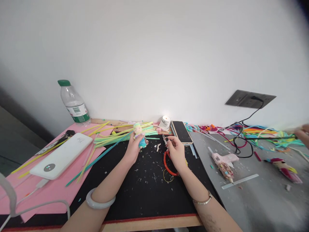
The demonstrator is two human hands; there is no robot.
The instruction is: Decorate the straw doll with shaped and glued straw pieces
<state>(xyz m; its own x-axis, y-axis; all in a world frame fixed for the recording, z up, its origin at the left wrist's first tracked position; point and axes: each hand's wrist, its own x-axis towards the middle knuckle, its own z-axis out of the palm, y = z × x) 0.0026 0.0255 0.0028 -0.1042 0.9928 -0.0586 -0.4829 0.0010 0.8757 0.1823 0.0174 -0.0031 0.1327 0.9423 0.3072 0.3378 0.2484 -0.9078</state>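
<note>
My left hand (133, 149) is closed around a small doll-like figure (140, 135) wound from blue, yellow and pink pipe cleaners, held upright over a black mat (145, 190). My right hand (176, 151) grips red-handled pliers (169, 166), the metal tips pointing left toward the figure with a small gap between them. A bundle of green, yellow and blue pipe cleaners (118, 135) lies just behind my left hand. Small cuttings are scattered over the mat.
A lit candle (165, 121) and a phone (182, 131) lie behind my hands. At left are a white power bank (61, 155) on pink paper and a water bottle (73, 103). At right lie a pink glue gun (224, 158), cables, more pipe cleaners and another person's hand (303, 132).
</note>
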